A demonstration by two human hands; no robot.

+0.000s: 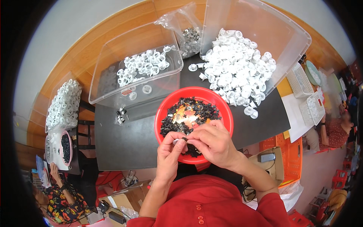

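Observation:
My left hand (168, 151) pinches a small white plastic part (176, 141) between thumb and fingers, over the near side of a red basin (228, 113). At its fingertips sits a tiny dark piece (184, 139). My right hand (215, 144) meets it there, thumb and fingers pressed together; what they grip is mostly hidden. Small black parts (204, 108) lie heaped around the basin, with its shiny patterned bottom showing in the middle.
White ring-shaped parts (238, 68) spill from a tipped clear bin (287, 34) onto the dark table (128, 145). Another clear bin (140, 85) holds more. Behind is a plastic bag (190, 41) of small metallic pieces. Co-workers sit left (64, 200) and right (336, 132).

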